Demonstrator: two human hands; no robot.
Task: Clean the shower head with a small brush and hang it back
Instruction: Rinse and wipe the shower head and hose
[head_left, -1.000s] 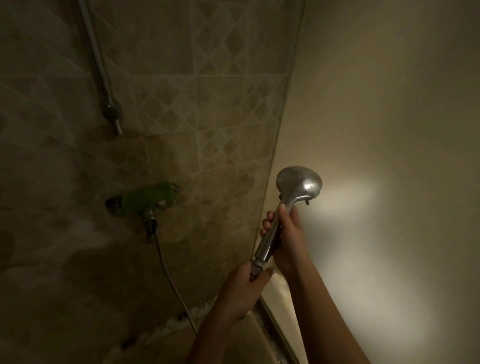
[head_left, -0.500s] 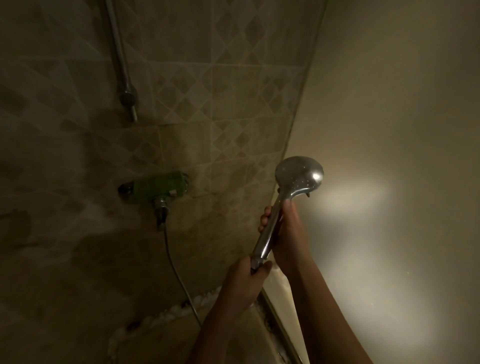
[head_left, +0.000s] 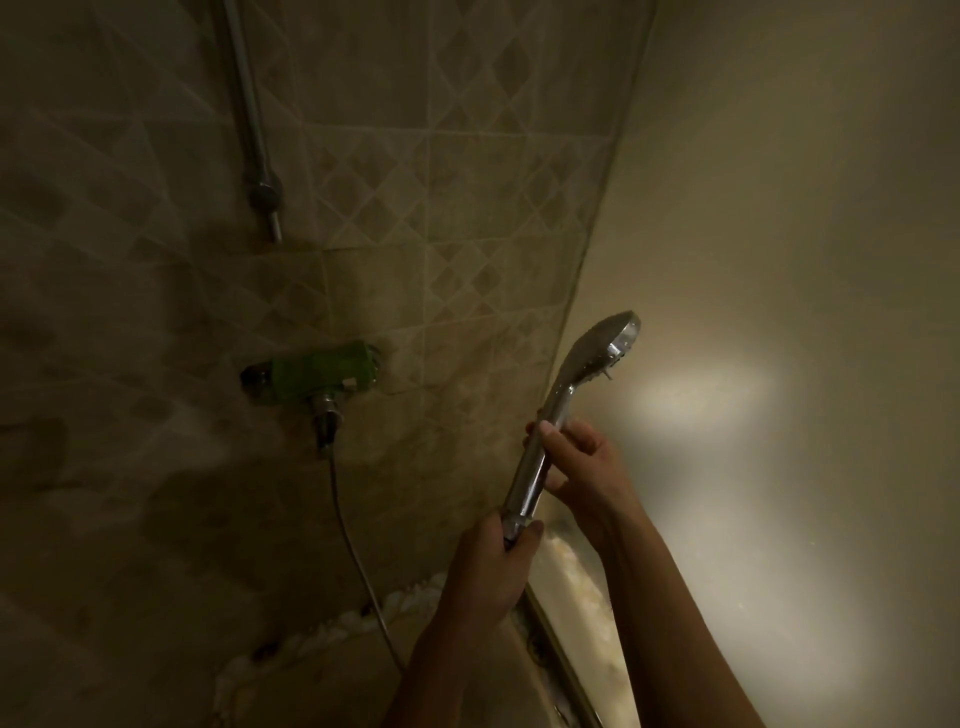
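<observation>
A chrome shower head (head_left: 605, 347) points up and to the right, wet with drops, its spray face turned towards the right wall. My left hand (head_left: 491, 569) is closed around the bottom end of its handle, where the hose joins. My right hand (head_left: 584, 467) grips the handle higher up, just under the head, thumb on the near side. No brush shows in either hand. A thin hose (head_left: 358, 561) runs from the green mixer valve (head_left: 317, 376) down towards my left arm.
A chrome riser rail (head_left: 249, 119) is fixed to the tiled wall (head_left: 467, 208) above the valve. A plain panel (head_left: 779, 208) stands at the right, with a bright light patch (head_left: 701, 389). A metal track (head_left: 561, 654) runs along the floor edge.
The shower head has turned, its back now edge-on and face towards the right wall. My right hand has loosened and shifted round the handle. The view has shifted slightly left.
</observation>
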